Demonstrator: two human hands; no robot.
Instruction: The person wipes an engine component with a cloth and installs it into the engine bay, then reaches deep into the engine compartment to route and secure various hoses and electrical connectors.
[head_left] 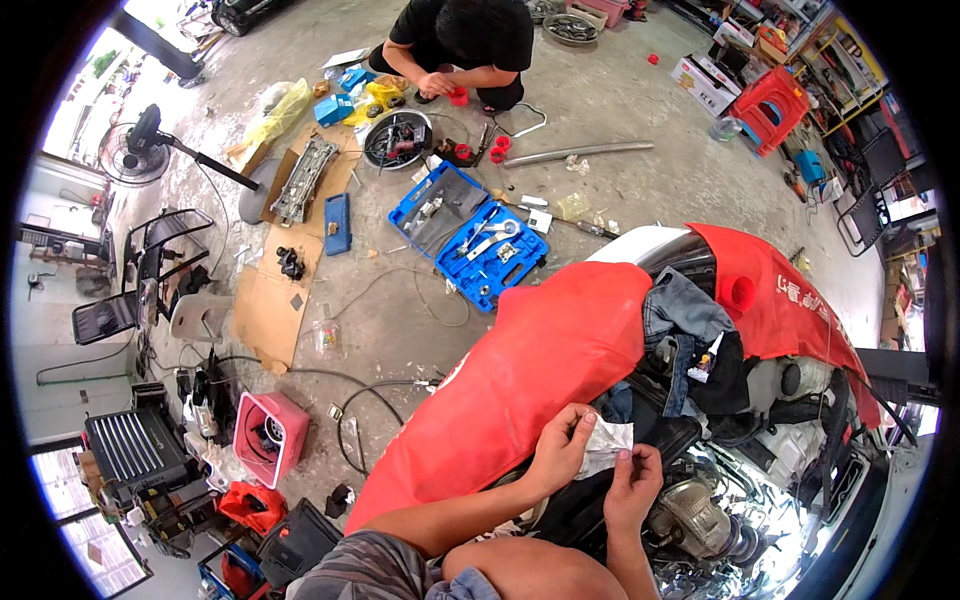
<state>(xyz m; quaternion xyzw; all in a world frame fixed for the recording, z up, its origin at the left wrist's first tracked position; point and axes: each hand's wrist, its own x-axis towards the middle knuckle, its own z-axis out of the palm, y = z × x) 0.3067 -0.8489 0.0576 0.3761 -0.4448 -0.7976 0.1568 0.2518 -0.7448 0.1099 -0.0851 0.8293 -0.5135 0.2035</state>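
lower centre of the frame: the left hand and right hand pinch a small, crumpled, whitish sheet, possibly thin plastic, right of a long, smooth red cover.

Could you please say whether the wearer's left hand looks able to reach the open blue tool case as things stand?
Probably not: the left hand is holding crumpled white material, and the red cover lies between that hand and the blue tool case on the floor beyond.
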